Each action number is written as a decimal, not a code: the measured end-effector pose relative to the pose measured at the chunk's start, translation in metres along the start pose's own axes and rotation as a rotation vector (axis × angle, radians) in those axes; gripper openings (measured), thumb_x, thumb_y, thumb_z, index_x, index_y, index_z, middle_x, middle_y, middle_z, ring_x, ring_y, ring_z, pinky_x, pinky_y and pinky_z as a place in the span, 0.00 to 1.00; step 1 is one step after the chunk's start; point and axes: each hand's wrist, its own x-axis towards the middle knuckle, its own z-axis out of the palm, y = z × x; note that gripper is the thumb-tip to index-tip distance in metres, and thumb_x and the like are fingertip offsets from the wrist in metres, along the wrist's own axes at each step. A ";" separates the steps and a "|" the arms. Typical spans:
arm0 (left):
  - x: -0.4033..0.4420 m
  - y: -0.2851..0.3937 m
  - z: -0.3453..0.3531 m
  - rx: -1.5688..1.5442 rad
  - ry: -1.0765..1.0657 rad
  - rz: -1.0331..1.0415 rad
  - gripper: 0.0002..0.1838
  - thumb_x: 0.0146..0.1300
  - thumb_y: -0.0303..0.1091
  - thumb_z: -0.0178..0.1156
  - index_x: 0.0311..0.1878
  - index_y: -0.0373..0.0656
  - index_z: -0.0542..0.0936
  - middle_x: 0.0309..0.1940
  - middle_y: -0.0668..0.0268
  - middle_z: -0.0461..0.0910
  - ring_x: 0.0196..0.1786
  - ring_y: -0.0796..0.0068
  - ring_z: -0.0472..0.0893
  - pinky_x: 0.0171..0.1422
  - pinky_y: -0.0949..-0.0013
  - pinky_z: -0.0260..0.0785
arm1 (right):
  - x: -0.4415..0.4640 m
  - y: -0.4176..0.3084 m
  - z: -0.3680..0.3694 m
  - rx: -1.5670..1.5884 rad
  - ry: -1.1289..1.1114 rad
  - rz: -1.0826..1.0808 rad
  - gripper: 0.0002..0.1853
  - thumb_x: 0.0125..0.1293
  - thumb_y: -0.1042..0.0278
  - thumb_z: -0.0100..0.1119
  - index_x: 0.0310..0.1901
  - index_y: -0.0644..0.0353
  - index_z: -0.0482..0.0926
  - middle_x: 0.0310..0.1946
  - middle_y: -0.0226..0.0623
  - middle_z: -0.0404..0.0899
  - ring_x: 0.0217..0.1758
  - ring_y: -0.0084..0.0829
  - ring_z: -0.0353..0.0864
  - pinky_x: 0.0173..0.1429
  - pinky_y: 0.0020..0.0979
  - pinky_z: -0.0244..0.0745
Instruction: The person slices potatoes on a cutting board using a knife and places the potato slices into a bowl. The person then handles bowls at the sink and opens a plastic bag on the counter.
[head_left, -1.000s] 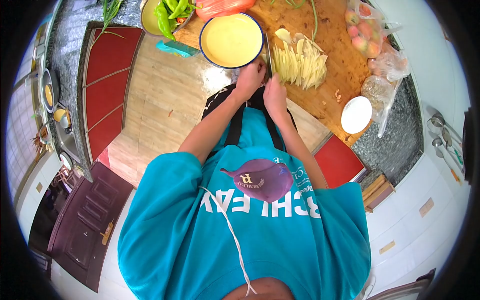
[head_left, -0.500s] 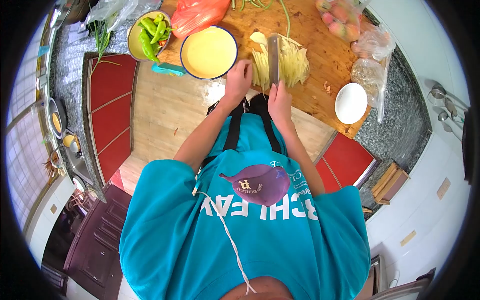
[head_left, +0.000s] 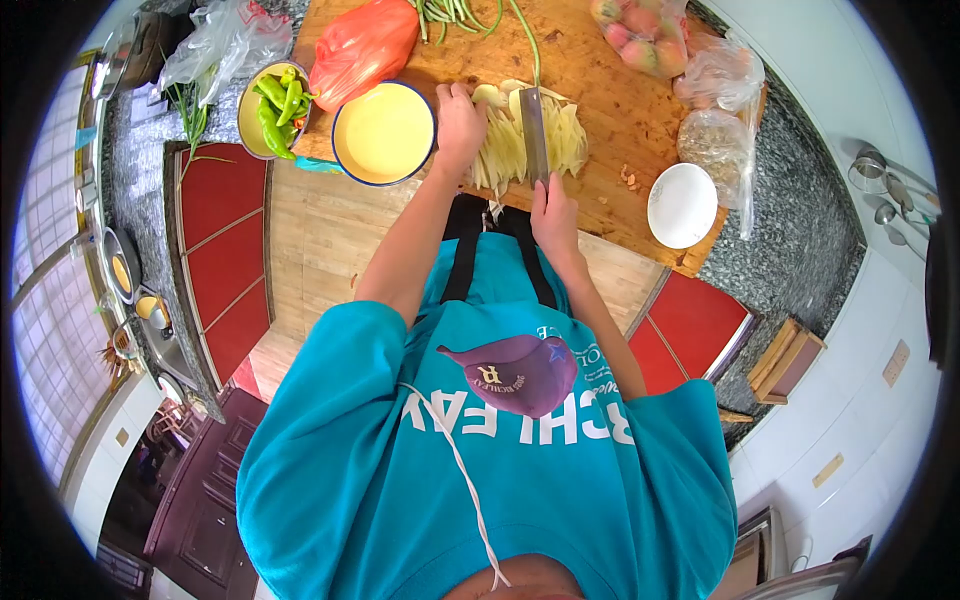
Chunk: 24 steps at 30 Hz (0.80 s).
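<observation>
My right hand (head_left: 554, 212) is wrapped round the handle of a knife (head_left: 534, 135), whose blade lies across a pile of pale sliced vegetable strips (head_left: 565, 140). At the left edge of that pile is my left hand (head_left: 460, 122), its fingers bent and close together. What they hold, if anything, is hidden. A yellow-inside bowl with a blue rim (head_left: 384, 133) stands just left of my left hand. Both the pile and the bowl are on the wooden board (head_left: 610, 210).
Green peppers (head_left: 272, 125) fill a bowl at the left, beside a red plastic bag (head_left: 362, 50). Green stalks (head_left: 455, 12) lie at the top. Bagged fruit (head_left: 640, 35) and a white bowl (head_left: 682, 206) are at the right.
The view has shifted, with the board's contents now further left. My left hand has moved forward along the pile. The knife has gone from beside the pile to across it.
</observation>
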 end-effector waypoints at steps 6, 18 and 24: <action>0.005 0.003 -0.006 -0.097 -0.007 0.019 0.14 0.60 0.32 0.68 0.42 0.31 0.78 0.35 0.49 0.84 0.40 0.50 0.84 0.47 0.56 0.76 | -0.001 0.000 0.001 0.006 0.024 -0.022 0.08 0.74 0.69 0.51 0.41 0.65 0.68 0.24 0.59 0.76 0.28 0.64 0.75 0.28 0.56 0.65; -0.046 0.028 -0.036 -0.364 -0.148 -0.026 0.11 0.66 0.31 0.64 0.43 0.31 0.81 0.25 0.54 0.82 0.26 0.67 0.82 0.35 0.65 0.73 | -0.044 0.023 -0.005 0.014 0.115 0.124 0.09 0.74 0.67 0.52 0.37 0.61 0.68 0.22 0.58 0.75 0.27 0.62 0.75 0.27 0.53 0.65; -0.097 0.043 -0.001 -0.300 -0.278 -0.050 0.13 0.64 0.35 0.65 0.42 0.32 0.83 0.25 0.51 0.82 0.26 0.62 0.81 0.34 0.63 0.73 | -0.045 0.047 -0.053 0.000 0.047 -0.006 0.09 0.74 0.67 0.52 0.36 0.61 0.68 0.21 0.56 0.74 0.26 0.62 0.75 0.27 0.52 0.65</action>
